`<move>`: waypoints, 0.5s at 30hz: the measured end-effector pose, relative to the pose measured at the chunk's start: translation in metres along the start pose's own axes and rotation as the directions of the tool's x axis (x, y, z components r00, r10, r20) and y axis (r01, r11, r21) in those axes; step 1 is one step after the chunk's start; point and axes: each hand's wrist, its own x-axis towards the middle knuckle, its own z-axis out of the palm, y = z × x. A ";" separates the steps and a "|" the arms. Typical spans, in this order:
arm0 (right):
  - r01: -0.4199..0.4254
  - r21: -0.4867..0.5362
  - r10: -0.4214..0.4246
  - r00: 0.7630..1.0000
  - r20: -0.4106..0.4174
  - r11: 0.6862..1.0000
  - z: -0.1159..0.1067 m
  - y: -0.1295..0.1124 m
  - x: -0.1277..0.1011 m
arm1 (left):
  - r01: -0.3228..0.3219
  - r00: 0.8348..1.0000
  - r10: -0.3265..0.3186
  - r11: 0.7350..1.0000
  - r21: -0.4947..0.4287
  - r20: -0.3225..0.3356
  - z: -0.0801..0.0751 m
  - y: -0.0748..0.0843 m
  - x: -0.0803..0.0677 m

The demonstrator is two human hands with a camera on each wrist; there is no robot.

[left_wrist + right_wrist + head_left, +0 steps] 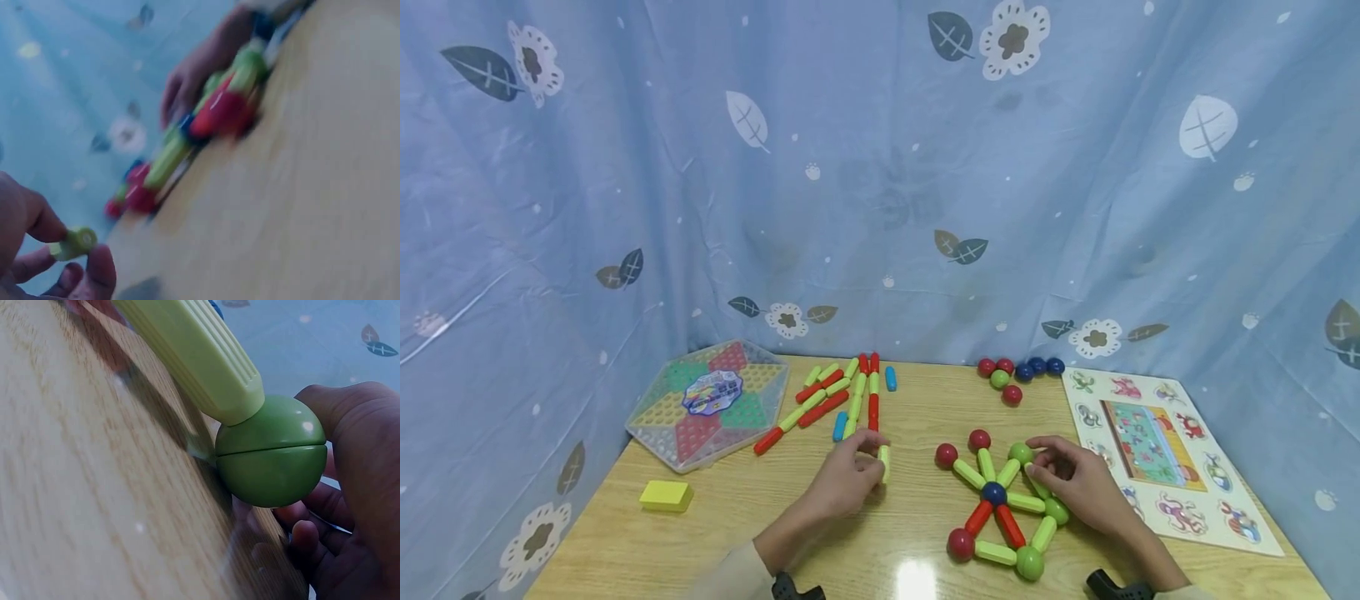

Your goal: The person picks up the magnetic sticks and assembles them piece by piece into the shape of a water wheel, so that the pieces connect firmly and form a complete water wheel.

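Note:
My left hand [850, 475] pinches a yellow-green magnetic rod [884, 464] between thumb and fingers, above the table; the rod's round end [86, 239] shows in the left wrist view. To the right lies a wheel-like figure of magnetic rods and balls around a dark blue ball [994, 494]. My right hand [1078, 479] is at its right side, fingers curled about a yellow-green rod [1039, 483] between an upper green ball [1019, 452] and a lower green ball [1057, 511]. In the right wrist view a green ball [272, 456] hides part of that grip.
Loose red, yellow-green and blue rods [823, 406] lie at the back middle. Several red, green and blue balls [1012, 395] sit at the back right. A hexagonal game board [760, 421] and a yellow block [666, 496] are left; a picture puzzle board [1210, 533] is right.

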 end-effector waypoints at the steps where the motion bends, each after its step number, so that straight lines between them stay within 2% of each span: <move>1: 0.000 0.000 0.000 1.000 -0.003 1.000 0.000 0.000 0.000 | 0.025 0.999 -0.023 0.997 -0.079 0.022 0.010 0.001 -0.001; 4: -0.006 -0.006 0.006 1.000 -0.007 1.000 0.001 0.002 -0.001 | 0.086 0.996 -0.074 0.965 -0.248 0.058 0.039 0.000 -0.001; 6: -0.006 -0.007 0.006 1.000 -0.010 1.000 0.001 0.002 -0.001 | 0.100 0.994 -0.086 0.952 -0.289 0.063 0.055 -0.002 0.001; 8: -0.004 -0.007 0.004 1.000 -0.007 1.000 0.002 0.003 0.000 | 0.091 0.995 -0.078 0.960 -0.264 0.060 0.066 -0.004 0.001; 10: -0.005 -0.008 0.005 1.000 -0.004 1.000 0.002 0.003 0.000 | 0.070 0.997 -0.060 0.977 -0.202 0.054 0.074 -0.004 0.001; 15: -0.016 -0.023 0.016 1.000 -0.003 1.000 0.001 0.003 0.000 | 0.027 0.999 -0.024 0.998 -0.063 0.048 0.080 -0.001 0.001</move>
